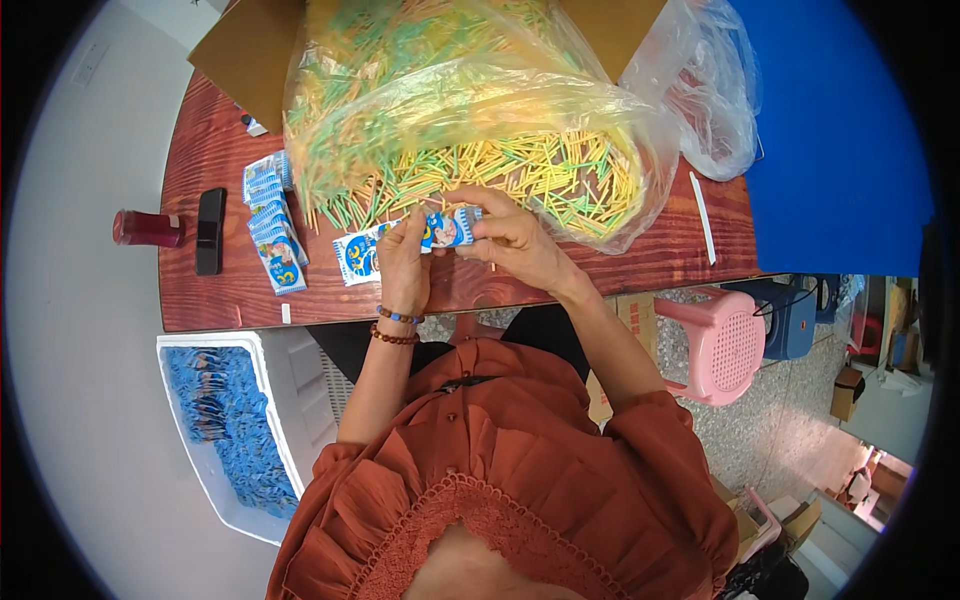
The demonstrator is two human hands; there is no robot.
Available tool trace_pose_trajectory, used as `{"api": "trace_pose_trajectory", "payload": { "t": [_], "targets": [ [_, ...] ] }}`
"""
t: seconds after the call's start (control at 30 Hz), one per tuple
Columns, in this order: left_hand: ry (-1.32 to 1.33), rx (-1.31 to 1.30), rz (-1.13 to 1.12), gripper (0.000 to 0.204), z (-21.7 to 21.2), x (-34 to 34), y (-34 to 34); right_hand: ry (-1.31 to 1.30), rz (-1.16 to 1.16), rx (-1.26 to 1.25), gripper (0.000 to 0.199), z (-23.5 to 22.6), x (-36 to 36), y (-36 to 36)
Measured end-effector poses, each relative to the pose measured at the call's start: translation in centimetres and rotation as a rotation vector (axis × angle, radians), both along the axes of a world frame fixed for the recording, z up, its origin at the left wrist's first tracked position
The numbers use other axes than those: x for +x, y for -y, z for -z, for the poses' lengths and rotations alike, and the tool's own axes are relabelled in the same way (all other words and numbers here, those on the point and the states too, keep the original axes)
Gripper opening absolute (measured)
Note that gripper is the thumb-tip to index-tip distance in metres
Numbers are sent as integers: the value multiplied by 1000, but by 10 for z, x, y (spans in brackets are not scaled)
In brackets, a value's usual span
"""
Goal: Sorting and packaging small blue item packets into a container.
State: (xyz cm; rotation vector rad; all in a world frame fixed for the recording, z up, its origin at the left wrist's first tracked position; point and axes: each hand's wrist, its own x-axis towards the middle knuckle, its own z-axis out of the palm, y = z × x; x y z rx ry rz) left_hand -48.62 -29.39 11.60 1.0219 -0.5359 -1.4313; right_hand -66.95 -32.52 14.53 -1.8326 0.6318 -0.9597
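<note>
Near the table's front edge, a small blue-and-white packet [448, 229] is between my two hands. My left hand [406, 262], with bead bracelets at its wrist, is closed on the packet's left part. My right hand [522, 245] pinches its right end between thumb and fingers. Another blue-and-white packet [356, 260] shows just left of my left hand; I cannot tell whether that hand touches it. Just beyond my hands, many thin yellow and green sticks [585, 180] spill from a large clear plastic bag [480, 95].
Left on the wooden table [330, 310] are a row of packets [272, 225], a black phone [209, 232] and a red-filled jar [148, 228]. A white foam box [285, 400] of blue packets stands lower left. A white strip [703, 218] lies right; pink [715, 345] and blue stools [785, 318] stand beyond.
</note>
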Motion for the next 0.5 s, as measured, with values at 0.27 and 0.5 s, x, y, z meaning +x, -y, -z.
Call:
{"api": "trace_pose_trajectory", "payload": {
  "t": [0.27, 0.5],
  "targets": [
    [-19, 88, -89, 23, -2, 12, 3, -144, 374, 211, 25, -23, -53, 70],
    [149, -65, -92, 27, -22, 11, 45, -224, 510, -16, 42, -27, -53, 190]
  ]
}}
